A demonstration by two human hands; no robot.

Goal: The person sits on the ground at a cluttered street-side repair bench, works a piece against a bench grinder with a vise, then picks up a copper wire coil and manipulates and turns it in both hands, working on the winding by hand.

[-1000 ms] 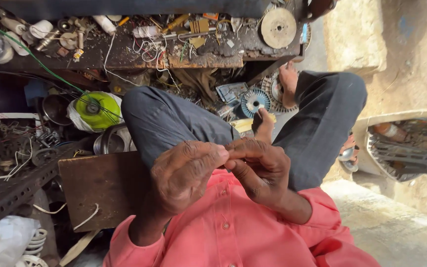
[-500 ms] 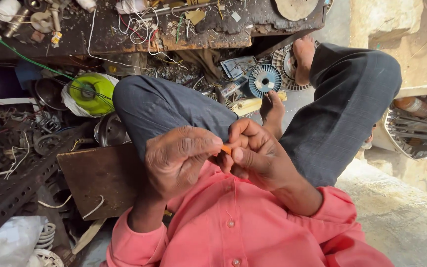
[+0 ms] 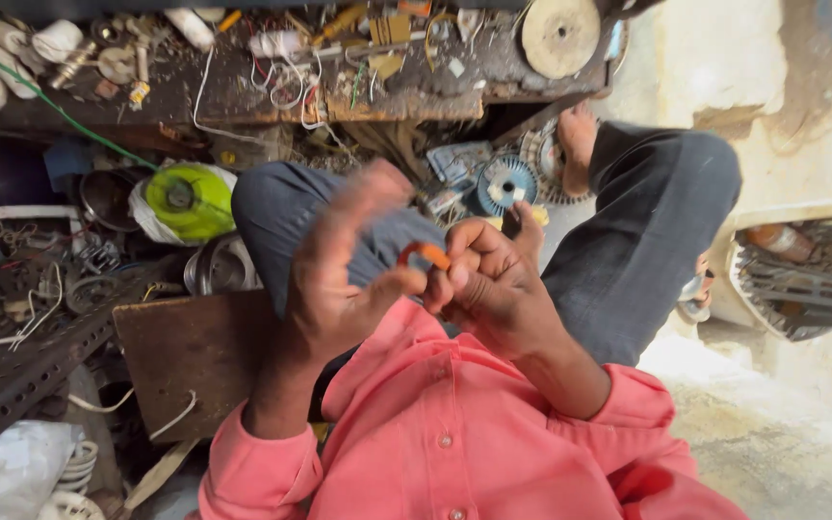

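Both hands — left hand, right hand — together, pinching small curved orange plastic strip above grey-trousered knee; mid-bend, needing steady grip.

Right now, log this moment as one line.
left hand: blurred, at orange piece | right hand: pinching orange piece | below: wooden board | person seated

Both hands meet at the frame's centre over the lap. The left hand, blurred, and the right hand pinch a small orange piece, possibly wire. At ten o'clock lies a green round part; at one o'clock, a pale disc.
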